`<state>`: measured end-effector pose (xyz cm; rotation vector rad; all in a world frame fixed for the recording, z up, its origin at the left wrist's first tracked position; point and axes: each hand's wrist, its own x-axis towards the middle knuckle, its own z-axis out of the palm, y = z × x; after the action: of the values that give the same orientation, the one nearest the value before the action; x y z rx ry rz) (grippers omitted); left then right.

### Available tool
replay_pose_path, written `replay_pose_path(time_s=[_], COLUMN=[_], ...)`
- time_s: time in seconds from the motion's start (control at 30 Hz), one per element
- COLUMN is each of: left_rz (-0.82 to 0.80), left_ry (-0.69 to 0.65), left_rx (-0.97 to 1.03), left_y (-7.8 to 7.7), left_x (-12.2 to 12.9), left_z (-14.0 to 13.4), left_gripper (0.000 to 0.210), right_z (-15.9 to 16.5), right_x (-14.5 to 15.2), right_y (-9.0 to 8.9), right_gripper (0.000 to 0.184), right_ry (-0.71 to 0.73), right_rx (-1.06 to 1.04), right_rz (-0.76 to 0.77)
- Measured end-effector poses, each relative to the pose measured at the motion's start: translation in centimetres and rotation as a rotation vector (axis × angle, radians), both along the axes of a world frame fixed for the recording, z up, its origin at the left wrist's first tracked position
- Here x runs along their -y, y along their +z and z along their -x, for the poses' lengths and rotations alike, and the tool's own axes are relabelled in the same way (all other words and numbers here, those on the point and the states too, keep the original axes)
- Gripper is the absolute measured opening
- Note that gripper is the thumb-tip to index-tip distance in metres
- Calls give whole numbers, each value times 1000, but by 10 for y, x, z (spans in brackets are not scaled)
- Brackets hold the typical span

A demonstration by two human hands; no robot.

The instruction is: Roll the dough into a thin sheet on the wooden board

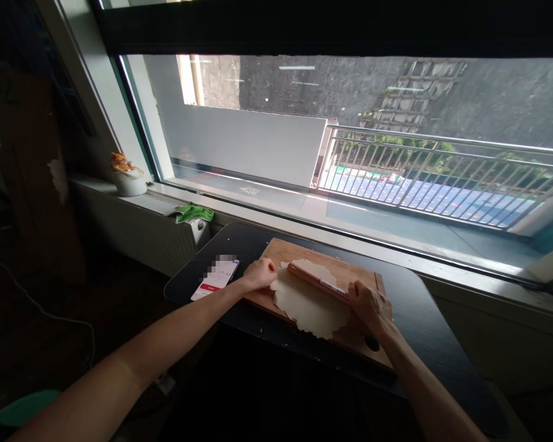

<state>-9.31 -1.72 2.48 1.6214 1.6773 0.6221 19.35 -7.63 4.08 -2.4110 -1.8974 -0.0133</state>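
A thin, ragged-edged sheet of pale dough [311, 307] lies on a wooden cutting board [359, 268]. Across the dough's upper part rests a reddish-brown rolling pin [317, 280], slanting down to the right. My right hand [369, 305] is closed around the pin's right end. At the left edge of the dough, my left hand [260, 274] is closed, with its fingertips against the sheet in what looks like a pinch. The pin's left end is free of any hand.
The board sits on a dark table [410, 307] with rounded corners. Left of the board lies a phone [215, 279] with a lit screen. A green cloth [194, 213] and a white pot [131, 183] rest on the ledge below the window. White crumbs dot the table's front edge.
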Motion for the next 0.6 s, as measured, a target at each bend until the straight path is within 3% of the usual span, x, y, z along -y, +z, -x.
replay_pose_path(time_s=[0.1, 0.17, 0.23, 0.33, 0.43, 0.53, 0.6], left_rz=[-249, -415, -483, -404, -274, -286, -305], left_ry=[-16, -94, -196, -411, -586, -588, -539], left_rx=[-208, -309, -338, -415, -513, -517, -498], left_y=[13, 20, 23, 16, 2, -7, -6], left_x=[-11, -22, -31, -31, -21, -19, -31], left_z=[-14, -38, -64, -90, -90, -88, -95], left_gripper=[9, 20, 31, 46, 60, 69, 72], right_z=[14, 31, 46, 47, 17, -18, -30], right_x=[-10, -25, -38, -42, -25, -12, -18], right_y=[6, 10, 10, -1, -22, -39, -43], right_gripper=[37, 37, 38, 38, 42, 41, 43], right_ry=[64, 91, 125, 195, 188, 262, 293], right_rx=[-21, -49, -61, -40, 25, 84, 102], right_rz=[-69, -108, -75, -7, -119, -223, -263])
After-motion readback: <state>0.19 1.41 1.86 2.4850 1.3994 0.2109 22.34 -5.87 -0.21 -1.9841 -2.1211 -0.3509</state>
